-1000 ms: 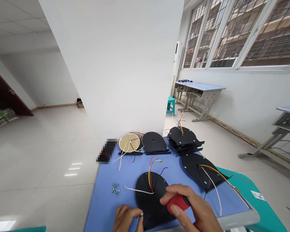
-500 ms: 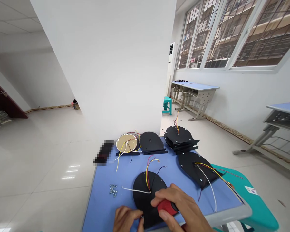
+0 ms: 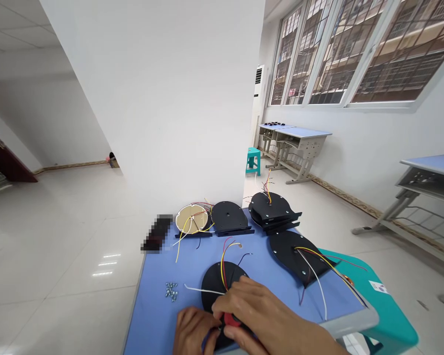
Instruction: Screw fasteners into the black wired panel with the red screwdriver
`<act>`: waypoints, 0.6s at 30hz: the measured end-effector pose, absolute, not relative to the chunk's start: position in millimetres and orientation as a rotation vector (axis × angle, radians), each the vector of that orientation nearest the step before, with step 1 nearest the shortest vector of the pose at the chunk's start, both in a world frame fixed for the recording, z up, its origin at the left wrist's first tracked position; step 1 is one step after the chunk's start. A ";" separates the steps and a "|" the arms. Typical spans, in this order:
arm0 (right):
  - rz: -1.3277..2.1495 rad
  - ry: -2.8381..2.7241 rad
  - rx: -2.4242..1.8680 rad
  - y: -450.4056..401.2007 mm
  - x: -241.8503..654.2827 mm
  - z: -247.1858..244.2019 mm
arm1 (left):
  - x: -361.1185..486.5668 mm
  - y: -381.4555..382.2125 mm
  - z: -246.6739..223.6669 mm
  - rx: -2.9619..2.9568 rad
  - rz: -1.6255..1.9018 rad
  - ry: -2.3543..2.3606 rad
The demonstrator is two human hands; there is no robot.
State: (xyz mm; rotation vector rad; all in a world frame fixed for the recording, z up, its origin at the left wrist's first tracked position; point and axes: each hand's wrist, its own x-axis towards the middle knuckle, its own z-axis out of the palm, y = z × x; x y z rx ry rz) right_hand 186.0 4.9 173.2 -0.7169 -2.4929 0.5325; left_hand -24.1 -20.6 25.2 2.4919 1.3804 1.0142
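A black rounded plate (image 3: 211, 281) lies at the desk's near edge, with red, yellow, white and dark wires rising from its middle. My right hand (image 3: 257, 308) is wrapped round a red-handled screwdriver (image 3: 231, 320), over the plate's lower part; the tool's tip is hidden. Close beside it, my left hand (image 3: 194, 330) pinches a small silvery screw (image 3: 219, 328) at the plate's left edge, mostly covered by the fingers. Several loose screws (image 3: 171, 292) lie in a small heap left of the plate.
Behind are a plate with a tan disc (image 3: 191, 219), a bare black plate (image 3: 229, 217) and stacked wired plates (image 3: 270, 207). Another wired plate (image 3: 298, 254) lies to the right. A teal stool (image 3: 392, 315) adjoins the blue desk (image 3: 151, 276); a white pillar (image 3: 163, 98) stands behind.
My right hand has moved left and turned with the screwdriver, bringing it up beside my left fingers. My left hand stays at the plate's edge. The view has shifted slightly.
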 end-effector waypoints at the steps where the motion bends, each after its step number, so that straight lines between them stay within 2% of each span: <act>1: 0.552 -2.504 -0.725 7.3 183.8 173.4 | -23.5 -18.2 27.8 2.442 0.965 1.377; 6: 0.552 -2.552 -0.749 13.3 175.4 169.3 | -16.8 -11.1 40.1 2.213 0.881 1.417; 18: 0.287 -2.614 -0.744 23.2 162.5 154.7 | -12.9 -10.6 31.2 2.179 1.137 1.449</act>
